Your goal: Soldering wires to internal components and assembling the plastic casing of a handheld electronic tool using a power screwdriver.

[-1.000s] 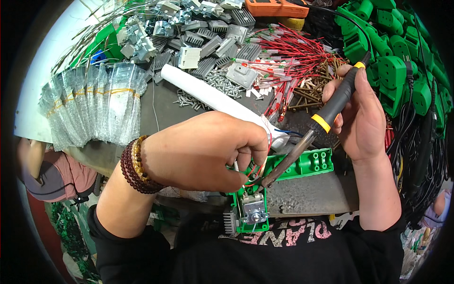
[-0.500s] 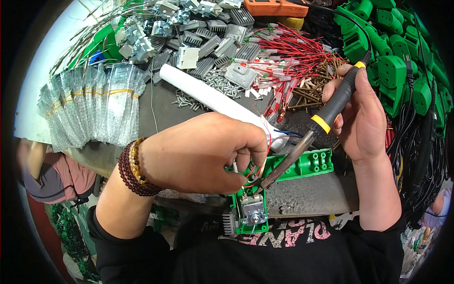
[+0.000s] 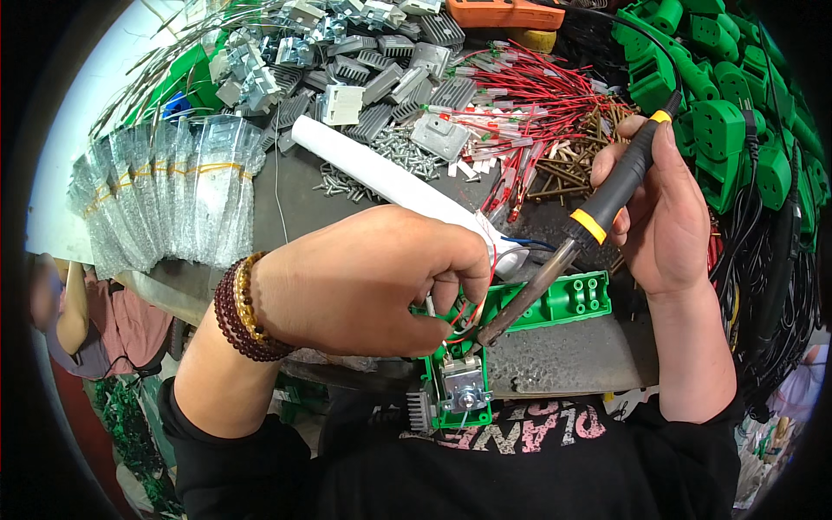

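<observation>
Head view: nearest, at five o'clock, sits one open green box (image 3: 485,406), overhanging the near table edge, with one metal part (image 3: 466,387) inside and one grey finned heat sink (image 3: 419,409) on its left. Just above, at four o'clock, one green trough (image 3: 559,303) stretches away; its inner end is behind the hand. Below it dark tabletop (image 3: 572,357) shows, leaving room towards the right forearm.

Two hands at work! The left hand (image 3: 373,282) reaches in from seven o'clock, back upward, wrist bent, fingers curled towards the thumb beside thin red wires (image 3: 493,260); whether it pinches one, I can't tell. The right hand (image 3: 666,227), up from four o'clock, palm turned inward, grasps one soldering iron (image 3: 617,180) at two o'clock, its tip slanting down beside the box; contact is unclear.

Farther out, one white roll (image 3: 364,160) lies at eleven o'clock, a strip of tabletop parting it from the overlapping clear bags (image 3: 173,199) near ten. Beyond come heaps too tangled to count: silver screws (image 3: 403,156) at twelve, red leads (image 3: 555,82) at one, green housings (image 3: 719,139) at two, heat sinks at twelve.
</observation>
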`<state>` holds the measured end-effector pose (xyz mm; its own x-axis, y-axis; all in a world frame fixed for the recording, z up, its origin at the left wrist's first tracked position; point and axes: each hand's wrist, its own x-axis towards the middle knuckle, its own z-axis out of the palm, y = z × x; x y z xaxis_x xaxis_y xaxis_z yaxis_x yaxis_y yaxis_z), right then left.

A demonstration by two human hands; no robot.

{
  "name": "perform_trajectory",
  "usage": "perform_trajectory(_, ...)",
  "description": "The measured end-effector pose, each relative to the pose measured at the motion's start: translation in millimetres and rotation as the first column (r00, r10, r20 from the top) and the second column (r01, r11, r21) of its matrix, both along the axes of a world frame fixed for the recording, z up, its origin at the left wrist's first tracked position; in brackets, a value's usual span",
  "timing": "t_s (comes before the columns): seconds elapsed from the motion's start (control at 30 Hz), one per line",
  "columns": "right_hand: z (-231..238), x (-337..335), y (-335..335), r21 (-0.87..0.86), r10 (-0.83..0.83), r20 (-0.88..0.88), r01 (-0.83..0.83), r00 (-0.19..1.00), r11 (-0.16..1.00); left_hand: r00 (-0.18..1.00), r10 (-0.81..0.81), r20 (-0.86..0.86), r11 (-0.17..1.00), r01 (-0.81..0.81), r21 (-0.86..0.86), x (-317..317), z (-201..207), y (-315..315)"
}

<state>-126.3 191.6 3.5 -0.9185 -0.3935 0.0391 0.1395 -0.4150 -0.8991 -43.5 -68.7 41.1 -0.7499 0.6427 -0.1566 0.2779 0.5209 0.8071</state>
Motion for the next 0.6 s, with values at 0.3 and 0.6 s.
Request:
perform_trajectory(0.3,1.0,0.2,1.0,0.002,0.007,-0.001,-0.007,1.000,1.000,1.000,0.014,0.009,1.000,-0.014,0.001,1.0,-0.5,1.6)
perform_trajectory(0.6,0.1,-0.1,0.4,-0.012,0.014,-0.012,-0.014,1.000,1.000,0.999,0.024,-0.042,1.000,-0.024,0.002,1.8,-0.5,1.8)
